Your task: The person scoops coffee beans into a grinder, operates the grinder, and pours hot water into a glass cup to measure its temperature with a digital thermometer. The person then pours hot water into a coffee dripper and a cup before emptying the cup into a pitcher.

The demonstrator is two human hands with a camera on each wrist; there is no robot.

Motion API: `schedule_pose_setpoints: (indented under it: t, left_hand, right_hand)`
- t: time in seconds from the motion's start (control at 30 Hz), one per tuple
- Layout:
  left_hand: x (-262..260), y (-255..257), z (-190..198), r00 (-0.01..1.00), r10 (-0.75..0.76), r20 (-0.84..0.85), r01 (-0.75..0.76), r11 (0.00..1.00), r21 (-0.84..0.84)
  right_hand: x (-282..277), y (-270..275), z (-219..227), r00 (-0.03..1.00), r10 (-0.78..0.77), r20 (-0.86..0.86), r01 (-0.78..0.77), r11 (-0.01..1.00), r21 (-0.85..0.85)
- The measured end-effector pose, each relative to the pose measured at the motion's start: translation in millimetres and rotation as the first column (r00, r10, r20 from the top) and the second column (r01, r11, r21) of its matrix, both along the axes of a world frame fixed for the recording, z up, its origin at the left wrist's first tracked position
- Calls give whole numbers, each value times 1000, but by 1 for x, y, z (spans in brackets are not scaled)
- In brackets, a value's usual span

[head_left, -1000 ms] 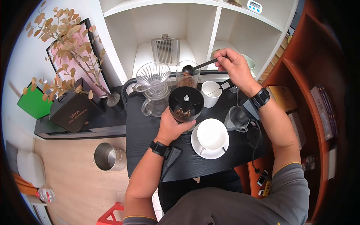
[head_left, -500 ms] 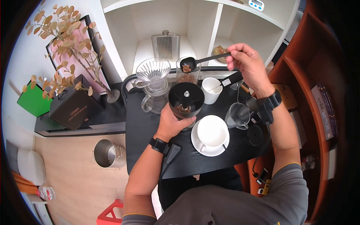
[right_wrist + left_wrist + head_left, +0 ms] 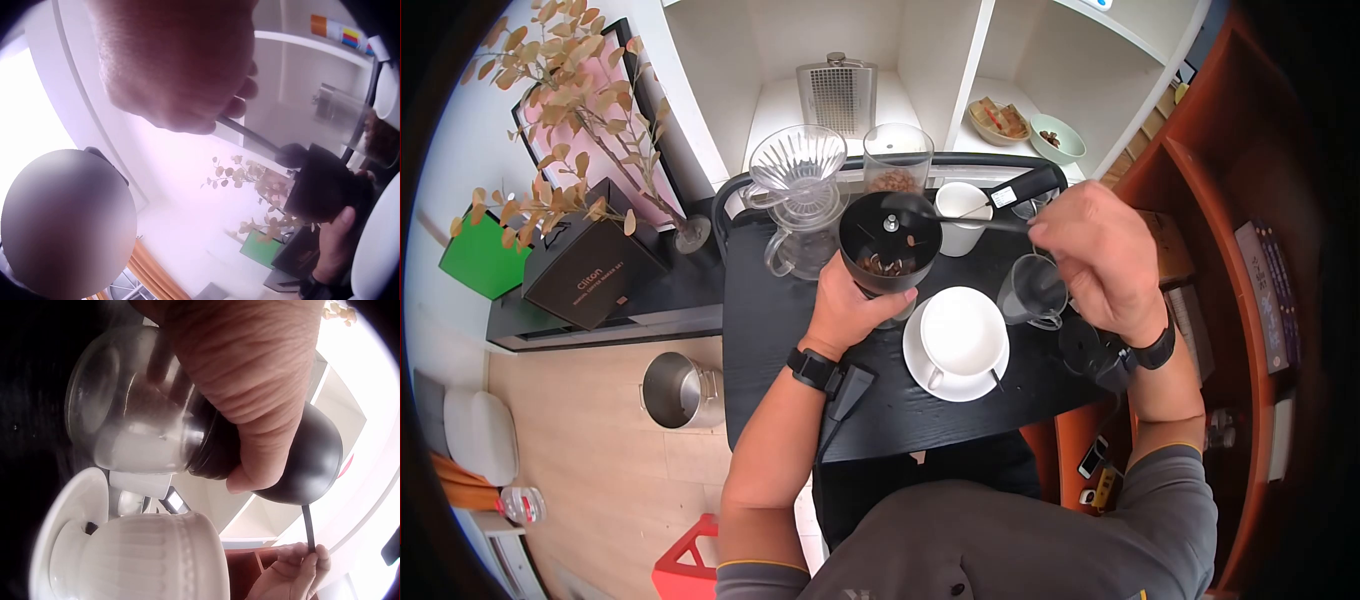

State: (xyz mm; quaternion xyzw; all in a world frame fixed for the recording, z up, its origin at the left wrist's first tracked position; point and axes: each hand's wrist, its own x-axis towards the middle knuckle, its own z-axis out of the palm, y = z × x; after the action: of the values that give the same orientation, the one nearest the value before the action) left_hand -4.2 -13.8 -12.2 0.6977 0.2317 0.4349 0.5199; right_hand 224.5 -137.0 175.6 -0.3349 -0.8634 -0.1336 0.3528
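Note:
My left hand (image 3: 850, 308) grips the neck of a manual coffee grinder (image 3: 862, 250), its black bowl open upward with some brown beans (image 3: 890, 265) inside. In the left wrist view the grinder's clear glass base (image 3: 125, 419) shows below the hand. Between thumb and fingers, my right hand (image 3: 1105, 255) pinches the end of a black spoon (image 3: 990, 223). The spoon's head, blurred, is over the grinder bowl, tipped so its contents are hidden. Just behind the grinder stands a clear glass container (image 3: 897, 150) with more beans at its bottom.
A glass dripper (image 3: 795, 165) on its server stands left of the container. Near the right hand are a white mug (image 3: 962, 238) holding a probe thermometer (image 3: 1022, 188) and a glass cup (image 3: 1032, 290). A white cup (image 3: 962, 335) on a saucer sits in front.
The spoon, carrying beans, has moved from above the glass container toward me to over the grinder, and its head has turned over. The left hand keeps its grip on the grinder.

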Motion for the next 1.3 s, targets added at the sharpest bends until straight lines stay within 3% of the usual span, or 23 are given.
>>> schedule_pose_setpoints:
  t: [0.2,0.3,0.37,0.53,0.67,0.73,0.77,0.87,0.93,0.97,1.0,1.07,1.2,1.3]
  left_hand:
    - [1,-1,2,1000,-3,14,3,1000,-2]
    - [0,0,0,1000,0,0,0,999,38]
    - [0,0,0,1000,0,-3,0,999,43]
    - [2,0,-2,1000,9,21,-9,1000,29]
    - [2,-1,-2,998,18,53,-19,1000,5]
    - [0,-2,0,1000,5,27,-4,999,-39]
    - [1,-5,2,998,-21,53,25,997,-76]
    - [3,-6,1,993,-24,115,29,999,-38]
    - [4,-4,-2,992,-23,127,29,998,-47]
    - [3,-4,-3,992,-34,124,41,998,-54]
    - [3,-4,-5,994,-8,112,14,998,-53]
    - [1,-4,-7,995,13,94,-8,999,-53]
    - [1,-4,-6,998,57,28,-57,998,-21]
    - [2,-3,-6,998,46,31,-46,999,-5]
  right_hand:
    - [6,34,-11,964,-208,-168,223,972,73]
    - [12,68,-25,913,-277,-299,283,959,-24]
    - [15,86,-33,856,-348,-382,246,924,-291]
    - [11,81,-22,847,-465,-257,320,833,-451]
    - [29,53,-12,853,-390,-347,295,908,-298]
    - [41,24,0,866,-452,-215,426,891,-156]
    - [48,7,3,854,-492,-168,459,865,-201]
    - [68,-40,-6,817,-515,-260,473,856,-209]
    - [85,-91,-23,743,-637,-208,534,750,-390]
    - [86,-108,-28,740,-665,-101,577,704,-415]
    - [92,-122,-46,705,-690,-164,545,674,-498]
    - [96,-144,-70,682,-729,-65,568,583,-580]
    - [93,-169,-122,609,-785,111,669,433,-605]
    - [91,-173,-151,574,-810,116,703,416,-577]
